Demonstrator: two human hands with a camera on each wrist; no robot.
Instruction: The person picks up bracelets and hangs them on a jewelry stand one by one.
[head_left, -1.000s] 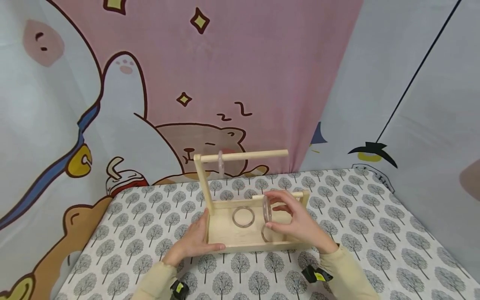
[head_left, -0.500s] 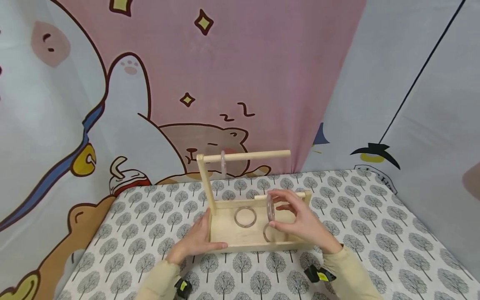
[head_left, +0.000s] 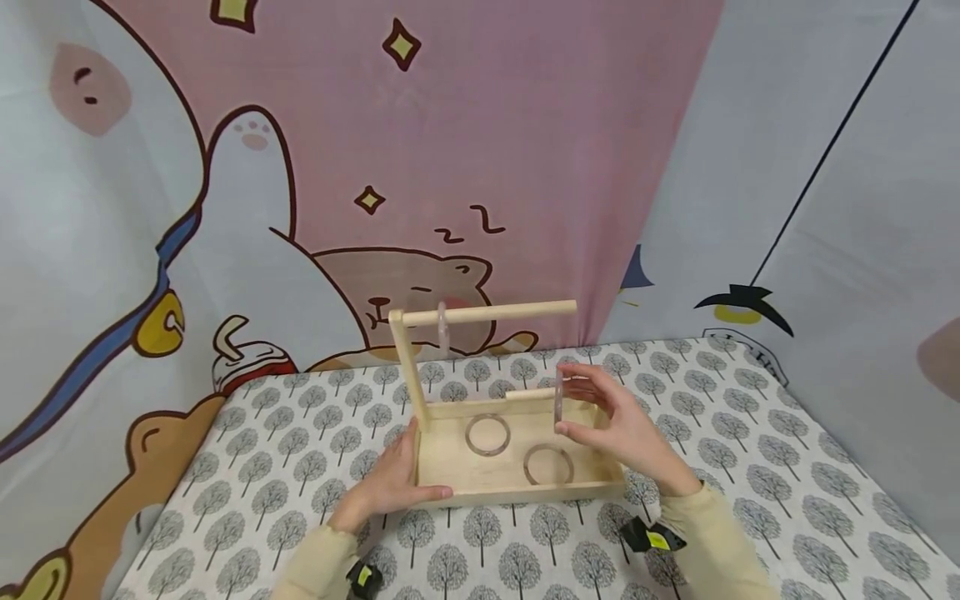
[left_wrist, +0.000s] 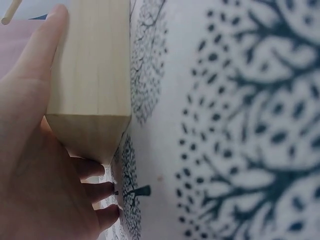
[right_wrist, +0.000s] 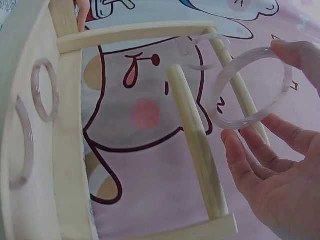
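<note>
My right hand pinches a translucent pale-lilac bangle upright, thumb on one side and fingertips on the other. In the head view it overlaps the short lower rod of a wooden bangle rack. In the right wrist view the long upper rod shows through the ring, while the short rod stands beside it. My left hand grips the left end of the rack's tray, thumb along the front wall and fingers round the corner. One bangle hangs on the upper rod. Two more, a bangle and another bangle, lie in the tray.
A tree-patterned cloth covers the table beneath the rack. Behind it hangs a curtain with cartoon animals. The tall left post carries the upper rod, whose right end is free.
My right hand has moved right and slightly up with the bangle, uncovering the front bangle in the tray. The left hand keeps its hold on the rack.
</note>
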